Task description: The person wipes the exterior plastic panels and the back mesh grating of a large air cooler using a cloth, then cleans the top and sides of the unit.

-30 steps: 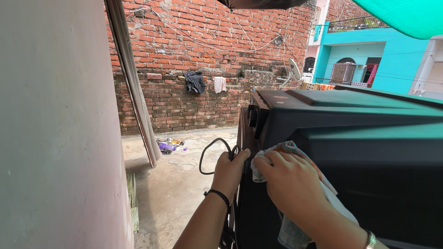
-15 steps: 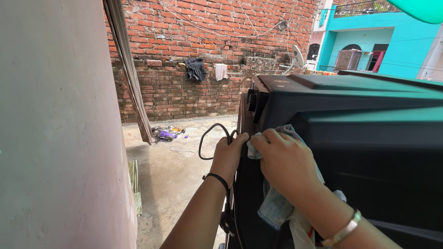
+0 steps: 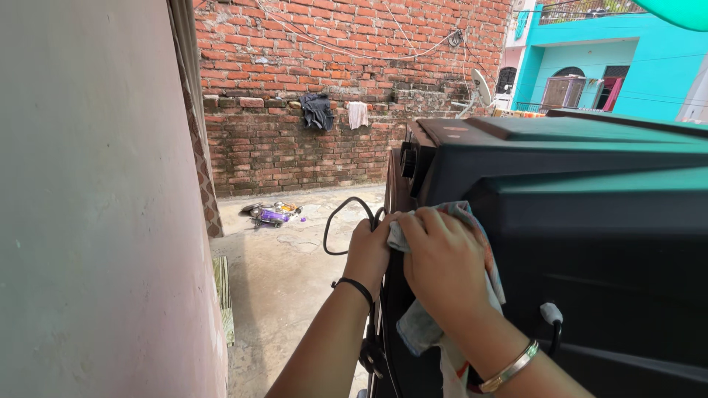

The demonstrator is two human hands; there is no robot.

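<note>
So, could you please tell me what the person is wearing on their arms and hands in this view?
Both forearms are bare, with no sleeves in view and no gloves. The left hand has a thin black band around its wrist. The right hand has a slim metal bangle, silver with a gold tone, around its wrist. No rings can be made out on either hand.
</note>
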